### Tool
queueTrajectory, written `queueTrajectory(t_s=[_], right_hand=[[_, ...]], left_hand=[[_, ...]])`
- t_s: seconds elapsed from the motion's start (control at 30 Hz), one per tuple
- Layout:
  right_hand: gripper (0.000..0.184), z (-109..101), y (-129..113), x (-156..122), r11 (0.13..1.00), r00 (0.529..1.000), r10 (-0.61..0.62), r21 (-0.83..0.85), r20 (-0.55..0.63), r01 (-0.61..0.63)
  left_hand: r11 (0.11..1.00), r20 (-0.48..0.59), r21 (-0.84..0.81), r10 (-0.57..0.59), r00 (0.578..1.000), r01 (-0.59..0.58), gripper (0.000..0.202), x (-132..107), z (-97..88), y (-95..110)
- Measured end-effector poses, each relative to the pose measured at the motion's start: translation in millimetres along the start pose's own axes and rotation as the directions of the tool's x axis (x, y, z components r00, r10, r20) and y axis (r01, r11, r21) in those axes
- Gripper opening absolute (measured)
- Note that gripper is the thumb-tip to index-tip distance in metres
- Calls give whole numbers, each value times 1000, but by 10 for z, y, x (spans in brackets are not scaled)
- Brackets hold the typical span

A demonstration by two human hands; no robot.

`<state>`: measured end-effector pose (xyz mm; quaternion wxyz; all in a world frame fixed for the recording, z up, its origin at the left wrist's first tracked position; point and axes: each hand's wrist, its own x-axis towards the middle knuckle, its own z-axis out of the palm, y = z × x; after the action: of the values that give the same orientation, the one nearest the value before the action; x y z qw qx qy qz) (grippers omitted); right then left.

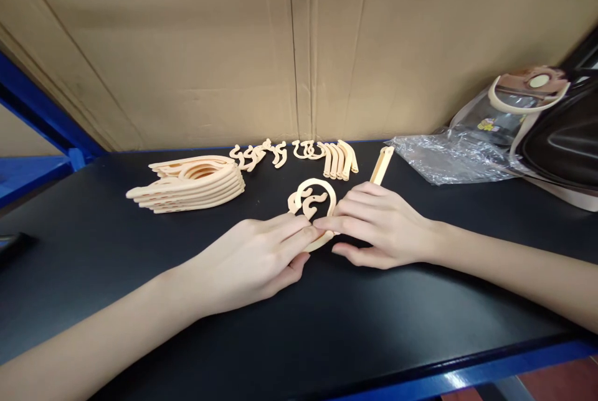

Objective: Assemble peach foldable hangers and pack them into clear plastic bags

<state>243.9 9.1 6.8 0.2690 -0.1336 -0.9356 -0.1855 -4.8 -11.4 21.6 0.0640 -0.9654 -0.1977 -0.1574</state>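
Observation:
A cream plastic folding hanger [329, 192] with a rounded middle lies low over the black tabletop between my hands. My left hand [266, 258] is closed on its near left side, fingertips pinching the lower edge. From the right, my right hand [378, 223] grips the same hanger, its index finger meeting my left fingertips. A straight hanger arm [382, 165] sticks out beyond my right knuckles; its lower end is hidden under the hand. Loose curved hook pieces [314, 202] show just behind and within the rounded part.
Stacked cream hangers [191, 186] stand at the left. Several small hooks [256, 155] and bent hanger arms [339, 160] lie along the back. Clear plastic wrap [443, 155], a bottle [514, 102] and a dark bag [565, 146] occupy the right. Cardboard [210, 46] walls the back.

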Motion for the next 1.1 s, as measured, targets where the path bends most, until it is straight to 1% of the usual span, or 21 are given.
queueTrajectory(t_s=[0.1, 0.2, 0.3, 0.4, 0.47, 0.53, 0.57, 0.63, 0.67, 0.73, 0.83, 0.9, 1.0, 1.1], right_hand=[[40, 18, 15, -11, 997, 996, 77, -17, -51, -78], [41, 34, 35, -46, 980, 975, 199, 15, -97, -199], [42, 44, 39, -82, 964, 961, 264, 51, -83, -260], [46, 45, 42, -89, 972, 972, 230, 57, -45, -227], [50, 39, 46, -77, 985, 986, 162, 71, -33, -159], [53, 28, 35, -56, 995, 998, 65, 83, -19, -63], [53, 20, 18, -45, 996, 1000, 17, 90, -11, -16], [50, 5, -40, -23, 992, 999, -50, 117, 5, 49], [47, -3, -79, -12, 988, 998, -68, 137, 15, 66], [42, -16, -157, 5, 980, 995, -89, 180, 43, 79], [39, -24, -221, 20, 975, 994, -90, 208, 67, 74], [41, -18, -211, 23, 978, 995, -84, 197, 55, 72], [50, -4, -150, 15, 985, 997, -62, 166, 34, 56], [57, 8, -92, -5, 991, 1000, 3, 137, 3, -3]], left_hand=[[1000, -77, 1, 14, 997, -14, 35, -1, -7, 34], [1000, -118, 2, 20, 993, -20, 33, -4, -30, 75], [999, -143, -13, 35, 989, -37, 35, -11, -32, 107], [993, -115, -115, -8, 993, -5, 35, -10, -15, 138], [976, -101, -215, -67, 993, 44, 35, 3, -6, 155], [960, -138, -262, -143, 980, 103, 33, 16, 3, 151], [959, -163, -243, -187, 969, 144, 31, 20, 8, 136], [962, -190, -120, -265, 945, 245, 24, 19, 25, 80], [957, -181, -39, -291, 940, 288, 20, 14, 35, 43], [941, -127, 83, -316, 940, 327, 17, 1, 55, -29], [938, -72, 139, -310, 948, 317, 18, -3, 69, -75], [942, -67, 150, -293, 954, 300, 18, 8, 60, -53], [949, -80, 178, -251, 965, 262, 18, 31, 29, 9], [936, -125, 260, -209, 970, 236, 21, 44, -5, 32]])
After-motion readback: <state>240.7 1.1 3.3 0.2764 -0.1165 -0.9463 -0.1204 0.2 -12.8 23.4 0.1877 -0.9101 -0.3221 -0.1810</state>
